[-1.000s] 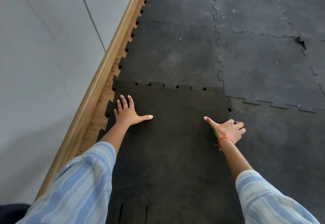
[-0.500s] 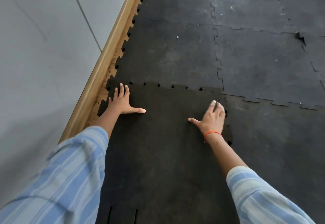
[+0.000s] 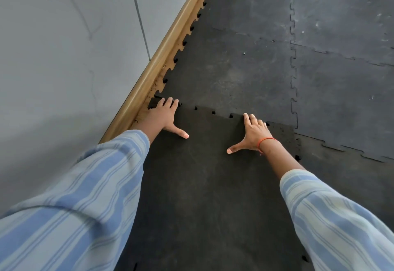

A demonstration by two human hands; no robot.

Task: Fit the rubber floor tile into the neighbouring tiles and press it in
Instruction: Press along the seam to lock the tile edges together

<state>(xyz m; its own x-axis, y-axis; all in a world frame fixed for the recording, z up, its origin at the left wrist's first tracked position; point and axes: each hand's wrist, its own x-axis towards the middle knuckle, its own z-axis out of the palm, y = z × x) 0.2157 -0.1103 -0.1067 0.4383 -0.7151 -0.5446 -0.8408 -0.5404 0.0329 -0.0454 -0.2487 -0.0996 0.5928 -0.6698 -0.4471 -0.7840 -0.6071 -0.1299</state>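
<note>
A dark rubber floor tile [image 3: 204,185] with puzzle-shaped edges lies in front of me, its far edge meeting the paler grey laid tile [image 3: 230,72] beyond. Small dark gaps show between the teeth along that seam. My left hand [image 3: 164,117] lies flat on the tile's far left corner, fingers spread, fingertips at the seam. My right hand [image 3: 251,132], with an orange thread on the wrist, lies flat near the far right of the seam, thumb stretched out. Neither hand grips anything.
A wooden skirting board [image 3: 168,49] runs along the grey wall [image 3: 64,57] on the left, with a strip of bare floor beside the tiles' teeth. More laid grey tiles [image 3: 345,91] cover the floor to the right and beyond.
Both hands have slid forward to the tile's far edge. The right hand went from a loose fist to flat with spread fingers. The view has moved closer and to the left.
</note>
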